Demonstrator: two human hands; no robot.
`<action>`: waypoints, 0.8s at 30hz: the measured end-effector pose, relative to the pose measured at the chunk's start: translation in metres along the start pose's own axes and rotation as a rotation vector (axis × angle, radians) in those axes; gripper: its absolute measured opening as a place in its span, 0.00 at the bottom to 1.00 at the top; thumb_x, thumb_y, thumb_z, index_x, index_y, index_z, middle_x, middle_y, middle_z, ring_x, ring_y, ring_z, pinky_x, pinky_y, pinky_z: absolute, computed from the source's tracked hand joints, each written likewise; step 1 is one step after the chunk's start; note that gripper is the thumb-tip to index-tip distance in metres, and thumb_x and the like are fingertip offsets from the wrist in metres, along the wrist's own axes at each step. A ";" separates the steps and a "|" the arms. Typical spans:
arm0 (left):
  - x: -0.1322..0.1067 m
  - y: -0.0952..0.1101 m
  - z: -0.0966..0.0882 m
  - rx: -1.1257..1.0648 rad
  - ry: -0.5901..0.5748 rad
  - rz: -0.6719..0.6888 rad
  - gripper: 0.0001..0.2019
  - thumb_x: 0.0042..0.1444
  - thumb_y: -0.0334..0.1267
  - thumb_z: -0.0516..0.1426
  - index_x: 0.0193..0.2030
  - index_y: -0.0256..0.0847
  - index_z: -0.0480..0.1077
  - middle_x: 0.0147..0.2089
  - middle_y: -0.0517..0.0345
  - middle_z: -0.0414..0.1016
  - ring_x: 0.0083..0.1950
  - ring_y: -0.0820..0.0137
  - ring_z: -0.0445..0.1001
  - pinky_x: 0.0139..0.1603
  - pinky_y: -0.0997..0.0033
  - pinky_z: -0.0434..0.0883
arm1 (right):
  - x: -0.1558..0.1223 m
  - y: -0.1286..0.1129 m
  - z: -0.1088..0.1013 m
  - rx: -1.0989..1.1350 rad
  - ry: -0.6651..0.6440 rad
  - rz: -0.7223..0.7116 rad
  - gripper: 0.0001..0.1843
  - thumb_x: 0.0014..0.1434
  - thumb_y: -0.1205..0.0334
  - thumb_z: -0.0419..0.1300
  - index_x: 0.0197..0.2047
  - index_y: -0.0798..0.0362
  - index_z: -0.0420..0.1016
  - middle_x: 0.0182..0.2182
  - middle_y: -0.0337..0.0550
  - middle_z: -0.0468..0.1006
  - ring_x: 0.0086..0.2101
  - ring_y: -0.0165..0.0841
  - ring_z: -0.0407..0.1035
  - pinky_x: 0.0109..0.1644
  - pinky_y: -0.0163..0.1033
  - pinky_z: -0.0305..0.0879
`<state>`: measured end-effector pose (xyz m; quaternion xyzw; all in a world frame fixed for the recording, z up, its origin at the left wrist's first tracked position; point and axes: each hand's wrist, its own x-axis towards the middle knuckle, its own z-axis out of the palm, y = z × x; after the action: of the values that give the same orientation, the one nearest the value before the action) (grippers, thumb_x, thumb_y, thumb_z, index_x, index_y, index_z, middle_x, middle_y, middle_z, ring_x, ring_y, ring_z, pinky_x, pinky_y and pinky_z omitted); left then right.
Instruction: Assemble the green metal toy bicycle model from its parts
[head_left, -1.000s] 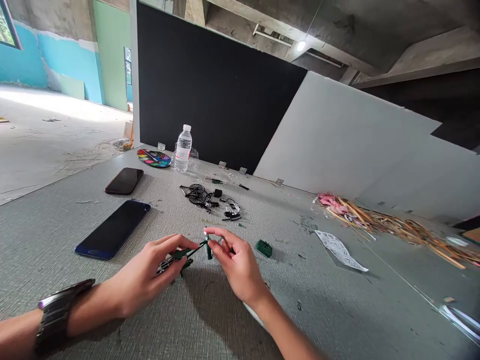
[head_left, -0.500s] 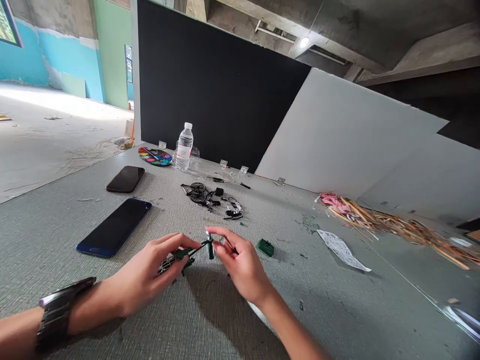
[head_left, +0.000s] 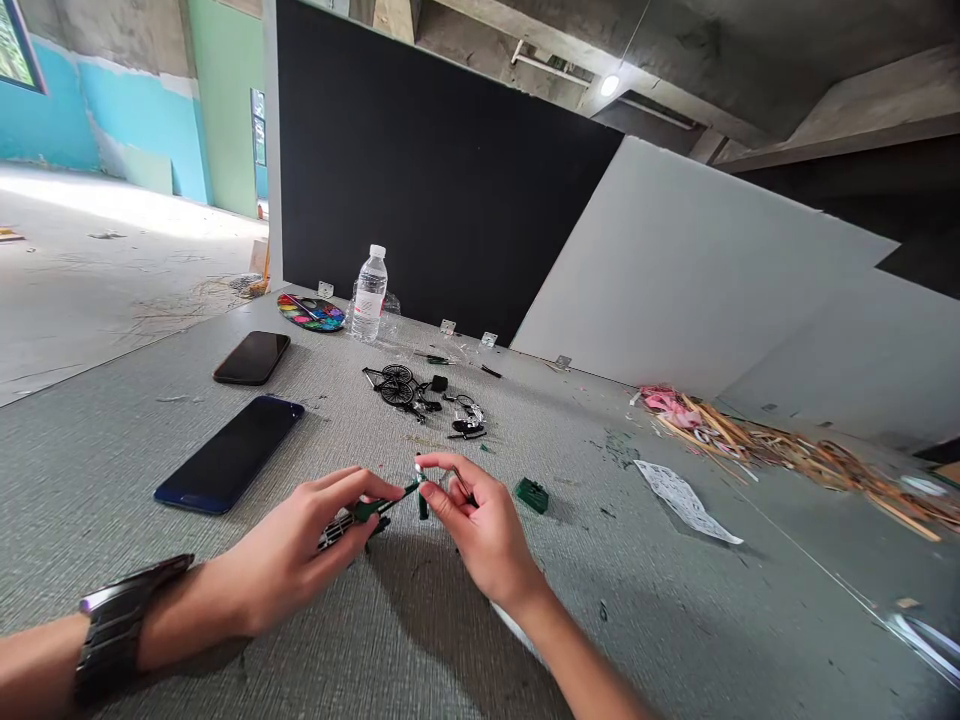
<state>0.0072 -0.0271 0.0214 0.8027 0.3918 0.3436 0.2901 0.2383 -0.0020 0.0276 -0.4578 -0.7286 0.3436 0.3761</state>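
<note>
My left hand (head_left: 307, 545) pinches a small dark-green model bicycle frame (head_left: 367, 511) between thumb and fingers; part of it is hidden by the fingers. At the frame's right end, a green tube (head_left: 424, 505) points down. My right hand (head_left: 484, 525) is closed with fingertip and thumb at a tiny silvery-white piece (head_left: 418, 466) on top of that end. A thin dark piece (head_left: 465, 487) shows between its curled fingers, its kind unclear. Beyond the hands lie black model bicycle parts with wheels (head_left: 397, 385) and a small cluster of silver and black parts (head_left: 469, 415).
A green block-shaped part (head_left: 532, 495) and a printed paper sheet (head_left: 686, 500) lie to the right. On the left are two phones, one blue-edged (head_left: 231, 455), one black (head_left: 252, 358). A water bottle (head_left: 369, 300) and paint palette (head_left: 311, 312) stand near the black panel (head_left: 442, 170).
The right fingertips have shifted very slightly around the silvery piece, and the frame is turned a little in the left hand. Everything else on the table stays put.
</note>
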 end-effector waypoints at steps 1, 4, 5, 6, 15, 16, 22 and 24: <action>0.000 0.000 0.000 -0.002 0.000 0.002 0.12 0.71 0.35 0.51 0.56 0.46 0.72 0.53 0.53 0.81 0.53 0.59 0.79 0.55 0.56 0.75 | 0.000 0.000 0.000 0.001 -0.001 0.006 0.16 0.68 0.51 0.60 0.54 0.48 0.79 0.23 0.28 0.50 0.25 0.30 0.49 0.29 0.36 0.49; 0.001 0.000 0.000 -0.002 0.000 0.001 0.12 0.71 0.36 0.50 0.56 0.44 0.72 0.53 0.51 0.81 0.53 0.59 0.79 0.55 0.56 0.75 | 0.001 0.001 0.001 0.003 -0.001 0.017 0.16 0.68 0.50 0.60 0.55 0.47 0.79 0.23 0.28 0.50 0.25 0.30 0.49 0.30 0.36 0.49; 0.002 0.000 0.000 -0.003 -0.001 -0.001 0.13 0.71 0.36 0.50 0.56 0.44 0.72 0.53 0.51 0.81 0.53 0.58 0.80 0.54 0.55 0.75 | 0.001 0.001 0.001 0.006 -0.001 0.018 0.17 0.68 0.50 0.60 0.55 0.47 0.79 0.23 0.28 0.51 0.25 0.30 0.49 0.30 0.36 0.49; 0.002 0.000 0.000 -0.003 -0.004 -0.005 0.13 0.71 0.36 0.50 0.56 0.44 0.72 0.53 0.50 0.81 0.53 0.58 0.80 0.54 0.55 0.75 | 0.001 0.001 0.001 0.012 0.000 0.020 0.17 0.68 0.50 0.60 0.55 0.48 0.79 0.23 0.28 0.51 0.24 0.30 0.49 0.29 0.36 0.49; 0.001 0.003 -0.001 -0.002 0.016 0.002 0.13 0.70 0.37 0.51 0.55 0.44 0.73 0.51 0.51 0.82 0.51 0.58 0.80 0.52 0.57 0.77 | 0.001 0.000 -0.005 -0.008 0.015 0.045 0.22 0.66 0.50 0.62 0.59 0.50 0.74 0.22 0.26 0.49 0.22 0.29 0.47 0.27 0.35 0.47; 0.000 0.003 -0.001 -0.001 0.023 0.006 0.13 0.70 0.37 0.51 0.55 0.44 0.73 0.51 0.51 0.82 0.52 0.58 0.81 0.52 0.57 0.77 | 0.000 -0.001 -0.008 -0.025 0.015 0.046 0.21 0.67 0.49 0.61 0.59 0.50 0.72 0.22 0.25 0.49 0.22 0.29 0.47 0.26 0.35 0.47; 0.000 0.001 -0.001 -0.002 0.025 0.004 0.12 0.71 0.38 0.52 0.55 0.45 0.73 0.51 0.52 0.82 0.52 0.58 0.81 0.53 0.58 0.77 | -0.014 -0.015 -0.038 -0.200 0.015 -0.020 0.13 0.74 0.52 0.47 0.39 0.48 0.63 0.24 0.30 0.60 0.24 0.29 0.54 0.27 0.36 0.52; 0.001 0.001 -0.001 -0.003 0.016 0.000 0.12 0.71 0.37 0.51 0.55 0.45 0.73 0.52 0.52 0.82 0.53 0.59 0.80 0.54 0.57 0.76 | -0.018 -0.019 -0.043 -0.294 -0.127 -0.014 0.12 0.72 0.55 0.51 0.36 0.48 0.65 0.25 0.32 0.64 0.25 0.29 0.57 0.29 0.36 0.55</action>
<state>0.0075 -0.0266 0.0231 0.7995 0.3933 0.3508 0.2881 0.2733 -0.0182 0.0604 -0.4803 -0.7966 0.2586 0.2606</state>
